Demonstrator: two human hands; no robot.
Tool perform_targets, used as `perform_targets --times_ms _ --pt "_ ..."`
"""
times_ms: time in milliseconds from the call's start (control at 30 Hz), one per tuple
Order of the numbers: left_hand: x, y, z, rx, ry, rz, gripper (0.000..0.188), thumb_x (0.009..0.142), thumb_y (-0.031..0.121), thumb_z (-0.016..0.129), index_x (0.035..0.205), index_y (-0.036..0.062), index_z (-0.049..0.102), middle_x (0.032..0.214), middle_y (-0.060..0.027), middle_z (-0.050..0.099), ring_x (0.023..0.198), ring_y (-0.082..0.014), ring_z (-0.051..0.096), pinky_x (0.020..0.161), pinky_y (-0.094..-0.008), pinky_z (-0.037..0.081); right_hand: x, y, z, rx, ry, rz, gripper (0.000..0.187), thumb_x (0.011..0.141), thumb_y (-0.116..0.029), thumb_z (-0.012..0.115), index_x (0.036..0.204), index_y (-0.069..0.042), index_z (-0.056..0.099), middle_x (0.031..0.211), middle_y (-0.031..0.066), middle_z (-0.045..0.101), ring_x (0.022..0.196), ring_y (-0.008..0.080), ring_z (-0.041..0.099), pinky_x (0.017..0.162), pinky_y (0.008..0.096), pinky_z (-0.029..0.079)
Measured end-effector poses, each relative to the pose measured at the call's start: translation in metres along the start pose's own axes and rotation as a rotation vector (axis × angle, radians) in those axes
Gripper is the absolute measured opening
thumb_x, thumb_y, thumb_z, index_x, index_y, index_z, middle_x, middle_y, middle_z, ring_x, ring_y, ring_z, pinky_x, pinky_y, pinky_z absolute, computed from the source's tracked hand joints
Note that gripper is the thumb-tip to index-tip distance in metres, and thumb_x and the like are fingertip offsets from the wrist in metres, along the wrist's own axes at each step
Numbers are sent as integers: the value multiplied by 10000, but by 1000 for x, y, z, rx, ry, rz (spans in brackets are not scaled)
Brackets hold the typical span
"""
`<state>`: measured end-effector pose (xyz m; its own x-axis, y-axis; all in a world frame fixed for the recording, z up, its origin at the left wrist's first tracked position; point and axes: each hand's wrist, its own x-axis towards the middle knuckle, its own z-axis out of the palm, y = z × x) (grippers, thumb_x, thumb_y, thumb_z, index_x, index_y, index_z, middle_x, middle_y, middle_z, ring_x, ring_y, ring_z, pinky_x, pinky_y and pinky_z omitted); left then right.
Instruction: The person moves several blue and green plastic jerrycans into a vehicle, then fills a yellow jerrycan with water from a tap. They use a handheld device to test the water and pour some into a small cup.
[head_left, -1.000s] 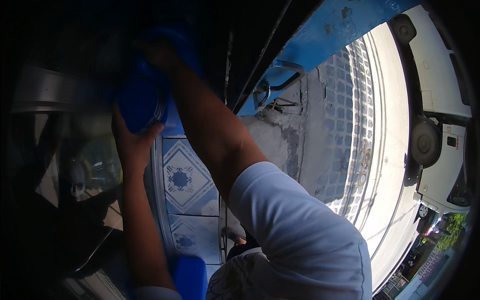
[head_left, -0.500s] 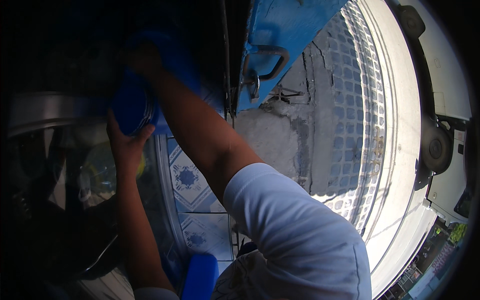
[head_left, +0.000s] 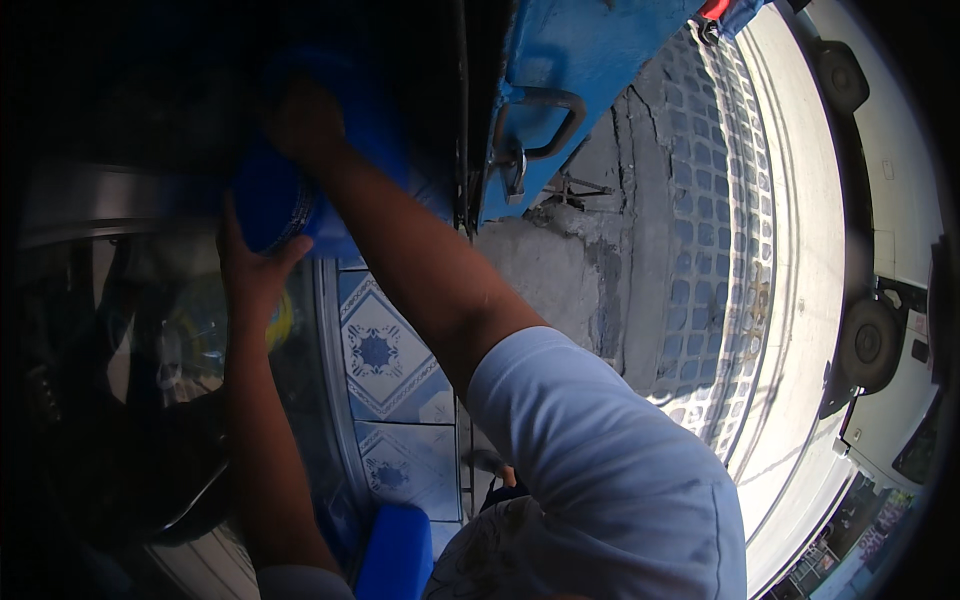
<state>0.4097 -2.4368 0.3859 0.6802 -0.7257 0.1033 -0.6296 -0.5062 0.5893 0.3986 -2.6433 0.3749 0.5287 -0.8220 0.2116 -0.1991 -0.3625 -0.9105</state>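
Hands both reach up toward a blue container held high in the dark upper left of the view. The left hand presses flat against the underside of the container's rounded end, fingers spread and thumb out to the side. The right hand lies over the top of the container, in deep shadow; whether its fingers close around it I cannot tell. The right arm, in a pale blue short sleeve, crosses the middle of the view. Just beside the container to the right, a blue metal door stands edge-on, with a metal handle and a latch on its face. Below the hands, patterned blue and white tiles run along a curved metal rail. A second blue object sits at the bottom edge, near the left arm. Pavement of small paving blocks lies to the right, with a vehicle wheel well apart at the far right.
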Motion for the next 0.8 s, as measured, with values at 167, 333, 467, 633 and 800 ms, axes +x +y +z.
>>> perform_targets --times_ms 167,333,467,633,800 --pt "35 4 5 -119 -59 83 1280 566 558 903 1547 71 242 1460 -255 405 1362 -397 422 1119 -482 370 30 11 0 -235 -105 -76 628 922 -562 547 1225 -19 633 1223 268 620 1177 384 598 979 460 494" --pt "68 20 31 -69 -60 97 1300 574 580 887 1546 42 212 1460 -265 414 1373 -385 415 1119 -473 367 2 48 -32 286 126 -16 583 927 -488 574 1284 -29 611 1348 276 545 1255 416 532 1053 474 433" --pt "57 35 57 -52 30 21 1222 651 487 875 1545 17 188 1493 -276 371 1403 -386 374 1137 -456 343 -102 104 -57 75 128 -181 641 942 -439 586 1417 -28 456 1474 308 389 1360 466 402 1107 488 366" --pt "-117 -2 52 131 -180 -130 867 793 358 805 1497 96 373 1563 -188 327 1444 -351 324 1157 -455 322 -317 214 -97 -131 -627 379 717 867 -409 688 1444 -68 434 1499 281 371 1344 466 419 1099 490 387" --pt "-381 -27 -103 449 -323 -793 640 887 361 704 1413 64 492 1498 -180 432 1394 -355 396 1137 -455 349 -493 290 -224 -522 -1312 614 707 819 -436 709 1417 -133 484 1401 233 484 1234 437 543 1012 512 470"
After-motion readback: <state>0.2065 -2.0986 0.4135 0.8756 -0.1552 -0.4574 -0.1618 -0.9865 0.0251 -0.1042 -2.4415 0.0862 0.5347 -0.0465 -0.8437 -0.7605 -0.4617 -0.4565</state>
